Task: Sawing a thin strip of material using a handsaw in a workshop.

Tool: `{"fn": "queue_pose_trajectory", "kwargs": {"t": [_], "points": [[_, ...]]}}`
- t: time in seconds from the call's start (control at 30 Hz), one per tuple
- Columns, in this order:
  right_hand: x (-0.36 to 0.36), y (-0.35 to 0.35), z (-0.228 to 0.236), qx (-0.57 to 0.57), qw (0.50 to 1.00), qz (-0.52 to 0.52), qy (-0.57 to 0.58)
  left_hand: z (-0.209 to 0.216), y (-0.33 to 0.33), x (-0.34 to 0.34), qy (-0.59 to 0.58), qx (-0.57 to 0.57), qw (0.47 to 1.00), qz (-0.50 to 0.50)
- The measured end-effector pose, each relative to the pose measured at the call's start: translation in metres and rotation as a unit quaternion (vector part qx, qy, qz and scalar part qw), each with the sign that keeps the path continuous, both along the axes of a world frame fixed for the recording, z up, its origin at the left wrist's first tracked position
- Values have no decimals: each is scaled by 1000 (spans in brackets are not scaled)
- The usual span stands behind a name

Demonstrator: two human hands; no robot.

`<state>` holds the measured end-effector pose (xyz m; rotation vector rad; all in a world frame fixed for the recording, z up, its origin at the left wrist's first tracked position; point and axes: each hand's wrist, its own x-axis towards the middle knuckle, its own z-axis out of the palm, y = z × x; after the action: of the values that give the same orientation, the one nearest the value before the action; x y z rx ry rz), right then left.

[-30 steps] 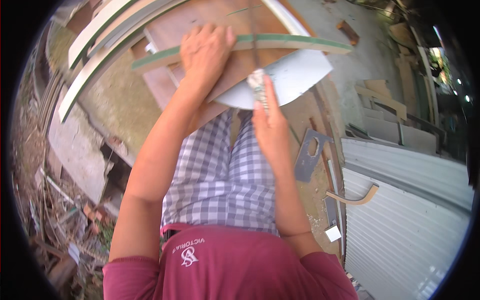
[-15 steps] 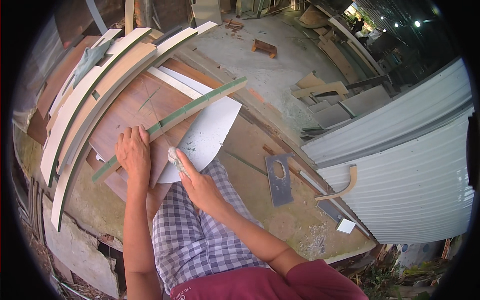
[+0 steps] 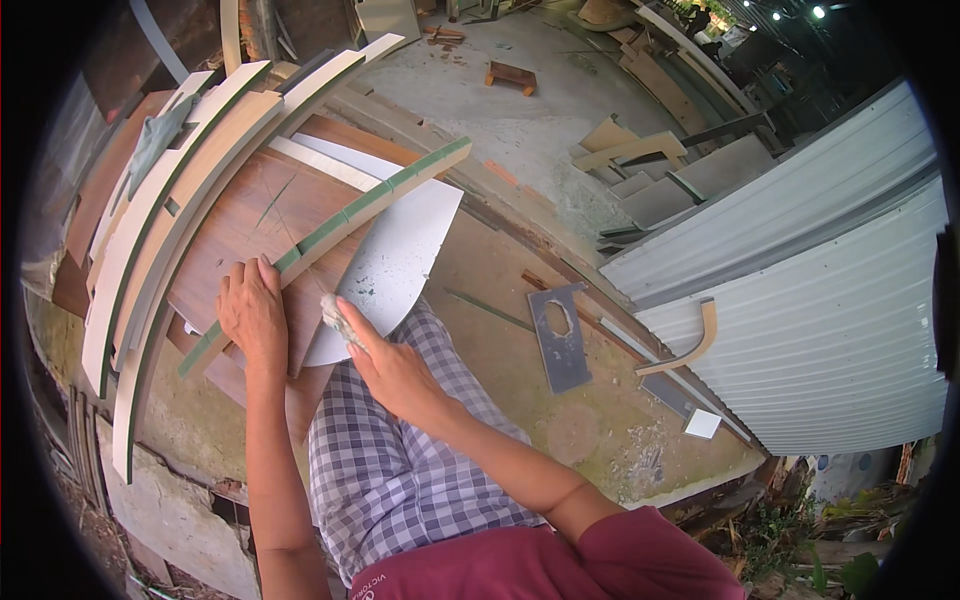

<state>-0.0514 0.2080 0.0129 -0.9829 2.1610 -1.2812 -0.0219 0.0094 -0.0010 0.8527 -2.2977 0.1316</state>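
At the left, a cloth (image 3: pixel 155 140) lies on long pale boards (image 3: pixel 130 255); next, the left hand (image 3: pixel 252 310) closes over a green-edged strip (image 3: pixel 345 218) slanting near-left to far-right across a brown board (image 3: pixel 225 220). The right hand (image 3: pixel 390 375) grips a wrapped handle (image 3: pixel 340 318), its thin blade (image 3: pixel 314 281) crossing the strip, near a white sheet (image 3: pixel 405 262). Farther right lie a grey plate (image 3: pixel 565 365) and corrugated panel (image 3: pixel 820 340).

Thin blade (image 3: pixel 285 222) crosses the slanting green-faced strip (image 3: pixel 348 214)

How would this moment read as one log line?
left hand: on green-edged strip | right hand: gripping thin-bladed tool | tool: crossing strip
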Motion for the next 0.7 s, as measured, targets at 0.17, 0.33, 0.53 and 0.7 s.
{"fn": "queue_pose_trajectory", "kwargs": {"t": [0.17,0.33,0.53,0.7], "points": [[15,24,-15,11,1000,0,10,2,1,0,13,2,1000,2],[48,68,-23,-25,1000,-10,3,9,5,3,-14,20,1000,12],[0,-1,2,8,1000,10,-23,2,3,0,11,1,1000,-3],[17,21,-12,-3,1000,6,25,6,6,1,3,15,1000,6]]}}
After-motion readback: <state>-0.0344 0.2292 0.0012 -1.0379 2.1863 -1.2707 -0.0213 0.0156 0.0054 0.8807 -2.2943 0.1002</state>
